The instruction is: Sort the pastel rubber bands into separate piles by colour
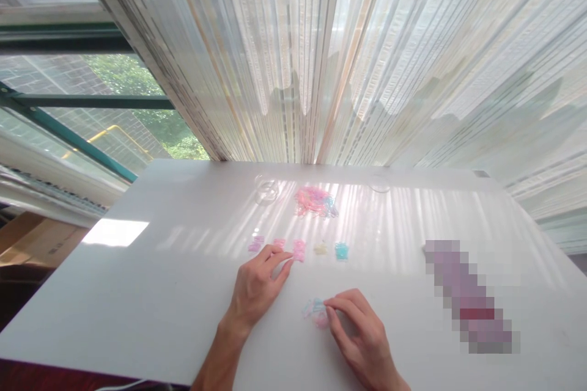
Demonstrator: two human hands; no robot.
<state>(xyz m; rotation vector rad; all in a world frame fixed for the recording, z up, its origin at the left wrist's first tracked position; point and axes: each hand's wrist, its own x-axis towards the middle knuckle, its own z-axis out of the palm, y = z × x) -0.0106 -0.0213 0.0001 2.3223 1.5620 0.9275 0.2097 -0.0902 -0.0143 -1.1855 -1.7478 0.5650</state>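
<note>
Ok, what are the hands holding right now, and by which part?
The right hand pinches a small clump of pastel bands at its right edge. The left hand holds nothing; its fingers touch the table by the sorted piles.

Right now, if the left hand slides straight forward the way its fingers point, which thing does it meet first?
The left hand points up and right. Its fingertips are almost at the pink pile in the sorted row, so that likely comes first. The yellow pile lies beyond it.

- The left hand [255, 286] is bare: no glove, ring or watch shows.
- The right hand [360, 333] is bare as well, with no jewellery in sight.
- Both forearms are uncovered to the picture's lower edge; no sleeve shows.
</note>
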